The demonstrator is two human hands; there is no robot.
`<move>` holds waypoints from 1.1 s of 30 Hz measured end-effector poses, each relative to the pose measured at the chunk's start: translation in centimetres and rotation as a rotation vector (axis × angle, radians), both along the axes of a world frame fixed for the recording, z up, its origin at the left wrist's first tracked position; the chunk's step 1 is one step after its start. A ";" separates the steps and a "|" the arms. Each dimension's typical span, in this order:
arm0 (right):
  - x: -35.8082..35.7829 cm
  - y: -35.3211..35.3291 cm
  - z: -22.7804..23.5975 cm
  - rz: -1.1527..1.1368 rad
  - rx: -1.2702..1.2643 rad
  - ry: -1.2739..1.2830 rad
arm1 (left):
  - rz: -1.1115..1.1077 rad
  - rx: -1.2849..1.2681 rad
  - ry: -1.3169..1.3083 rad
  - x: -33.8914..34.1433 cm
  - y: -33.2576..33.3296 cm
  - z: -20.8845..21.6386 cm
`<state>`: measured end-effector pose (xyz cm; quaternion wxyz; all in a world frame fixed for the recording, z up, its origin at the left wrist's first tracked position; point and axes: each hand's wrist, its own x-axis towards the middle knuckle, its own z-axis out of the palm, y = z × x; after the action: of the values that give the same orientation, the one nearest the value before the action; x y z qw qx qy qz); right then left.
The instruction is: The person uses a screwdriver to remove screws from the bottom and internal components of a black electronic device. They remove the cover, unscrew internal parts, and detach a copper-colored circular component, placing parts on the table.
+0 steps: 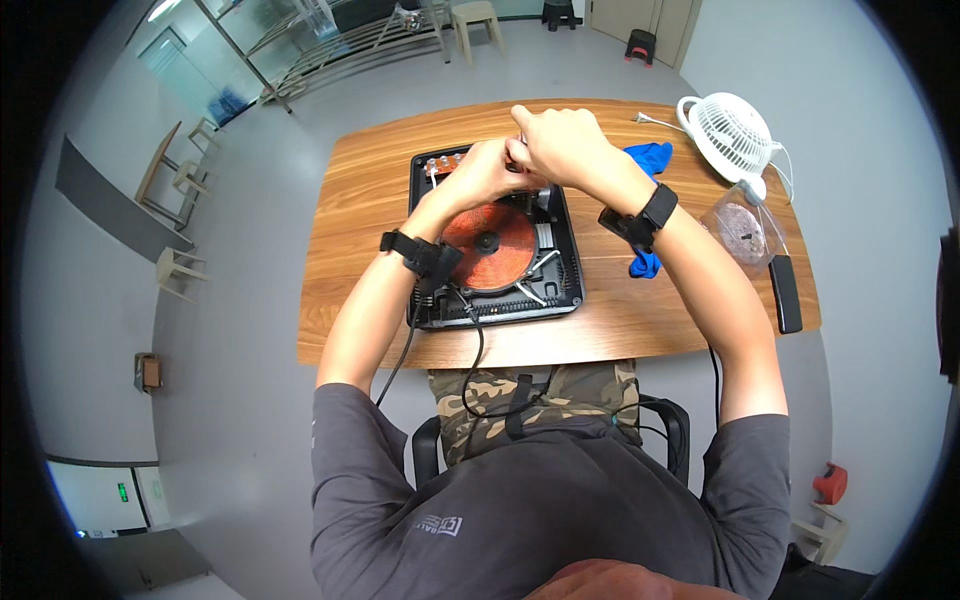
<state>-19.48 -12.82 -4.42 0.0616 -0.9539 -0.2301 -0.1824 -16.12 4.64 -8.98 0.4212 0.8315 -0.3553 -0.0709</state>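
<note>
An opened induction cooker lies on the table, its black housing (pixel 495 318) showing a round copper coil (pixel 490 250) with a dark centre. Above the far right part of the housing my two hands meet. My left hand (pixel 487 175) reaches across the coil with its fingers curled together. Closed like a fist, my right hand (pixel 565 145) touches the left one from the right side. Whatever lies between the fingers is hidden or too small to make out. At the housing's far left sits an orange-brown part (pixel 440 166) with round silvery pieces. Pale wires run beside the coil.
Blue cloth (pixel 650 158) lies partly under my right forearm. At the right stand a white fan (pixel 730 130) and a clear container (pixel 742 232), with a black flat slab (pixel 787 293) near the table's right edge. Black cables (pixel 480 360) hang from my wrist straps.
</note>
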 end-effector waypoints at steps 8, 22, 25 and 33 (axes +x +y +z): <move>-0.7 -1.2 0.8 0.104 0.050 0.166 | -0.059 -0.042 0.113 -0.9 0.5 0.5; -0.5 1.1 0.8 -0.109 -0.030 0.086 | 0.096 0.012 -0.022 -1.7 -0.2 0.1; -0.1 1.1 -0.4 -0.027 0.034 -0.026 | 0.125 0.000 -0.056 -2.1 -0.3 0.4; -1.0 0.8 0.7 0.053 0.170 0.151 | -0.045 -0.080 0.140 -1.2 0.9 -0.1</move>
<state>-20.48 -12.02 -3.74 0.1642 -0.9499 -0.2335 -0.1271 -17.31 5.54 -9.09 0.4760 0.7989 -0.3461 -0.1238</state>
